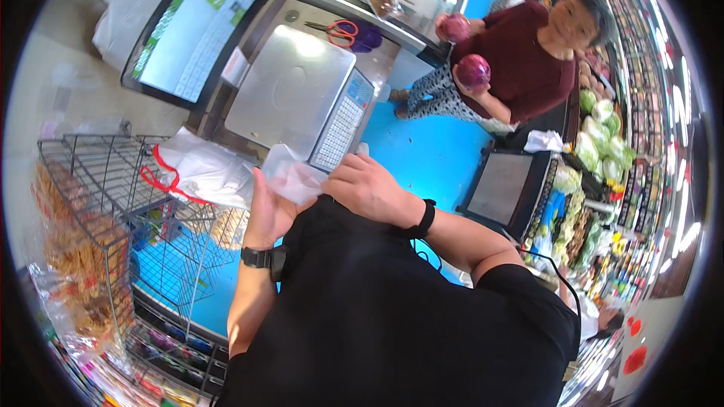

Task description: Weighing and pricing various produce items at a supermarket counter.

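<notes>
Between my hands, close to my body, is a thin translucent plastic bag (pixel 294 181). My left hand (pixel 271 209) is spread beneath and beside it, thumb up, with the bag resting against the fingers. The bag's right edge is pinched by my right hand (pixel 365 183), whose fingers are curled. Just beyond lies a weighing scale with a bare metal plate (pixel 291 87) and a keypad (pixel 342 127) along its right side. A bundle of white plastic bags (pixel 209 169) with a red tie hangs left of my left hand. Across the counter a person (pixel 512 62) holds a red onion (pixel 474 72) in one hand and another (pixel 453 27) in the other.
A monitor (pixel 195 22) stands left of the scale. Red-handled scissors (pixel 339 31) and a purple net (pixel 366 37) lie behind it. A wire rack (pixel 107 192) with packaged goods is at my left. Vegetable shelves (pixel 599 141) line the right, beside a dark-framed box (pixel 500 186) over the blue floor.
</notes>
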Available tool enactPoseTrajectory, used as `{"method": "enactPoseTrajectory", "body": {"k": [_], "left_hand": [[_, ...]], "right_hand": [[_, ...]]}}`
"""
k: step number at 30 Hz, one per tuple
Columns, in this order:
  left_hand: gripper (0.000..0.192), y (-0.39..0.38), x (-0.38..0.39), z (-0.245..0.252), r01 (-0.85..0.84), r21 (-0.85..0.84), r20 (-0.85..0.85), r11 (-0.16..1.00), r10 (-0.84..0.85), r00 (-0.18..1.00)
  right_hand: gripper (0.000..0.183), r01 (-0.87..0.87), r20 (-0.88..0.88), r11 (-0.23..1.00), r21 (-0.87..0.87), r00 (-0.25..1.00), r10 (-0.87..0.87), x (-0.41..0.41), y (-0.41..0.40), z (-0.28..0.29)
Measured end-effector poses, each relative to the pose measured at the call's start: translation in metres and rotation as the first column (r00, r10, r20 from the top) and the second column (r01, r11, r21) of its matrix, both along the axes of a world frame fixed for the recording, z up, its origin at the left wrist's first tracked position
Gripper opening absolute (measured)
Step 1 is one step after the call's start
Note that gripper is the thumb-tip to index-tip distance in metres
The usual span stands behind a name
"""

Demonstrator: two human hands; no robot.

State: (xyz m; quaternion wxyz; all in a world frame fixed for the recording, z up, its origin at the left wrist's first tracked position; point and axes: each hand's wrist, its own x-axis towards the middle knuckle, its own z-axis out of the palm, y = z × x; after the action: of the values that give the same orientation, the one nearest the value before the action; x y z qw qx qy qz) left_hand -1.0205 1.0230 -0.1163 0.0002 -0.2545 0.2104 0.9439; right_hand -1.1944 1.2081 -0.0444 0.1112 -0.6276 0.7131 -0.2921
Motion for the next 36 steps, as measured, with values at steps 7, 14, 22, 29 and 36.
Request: {"method": "enactPoseTrajectory", "body": {"k": [7,14,22,29,36], "left_hand": [[0.025,0.028,-0.077,0.002,0.147,-0.154,-0.003,0.977,-0.149,0.989],[0.018,0.064,-0.131,0.018,0.492,-0.470,0.127,0.732,-0.496,0.859],[0.019,0.116,-0.168,0.034,0.513,-0.743,0.291,0.429,-0.484,0.825],[0.030,0.158,-0.189,0.041,0.435,-0.837,0.345,0.333,-0.296,0.891],[0.040,0.171,-0.197,0.046,0.370,-0.867,0.302,0.333,-0.240,0.923]], "right_hand": [[0.023,0.043,-0.149,0.998,0.048,0.988,-0.035,-0.015,0.095,0.000],[0.023,0.306,-0.118,0.949,0.078,0.948,-0.296,-0.028,0.151,-0.019],[0.042,0.511,0.523,0.833,0.213,0.660,-0.539,-0.065,0.175,-0.024],[0.024,0.238,0.872,0.942,0.238,0.375,-0.315,-0.107,0.174,-0.044],[0.017,0.291,0.866,0.932,0.216,0.385,-0.321,-0.128,0.181,-0.045]]}}
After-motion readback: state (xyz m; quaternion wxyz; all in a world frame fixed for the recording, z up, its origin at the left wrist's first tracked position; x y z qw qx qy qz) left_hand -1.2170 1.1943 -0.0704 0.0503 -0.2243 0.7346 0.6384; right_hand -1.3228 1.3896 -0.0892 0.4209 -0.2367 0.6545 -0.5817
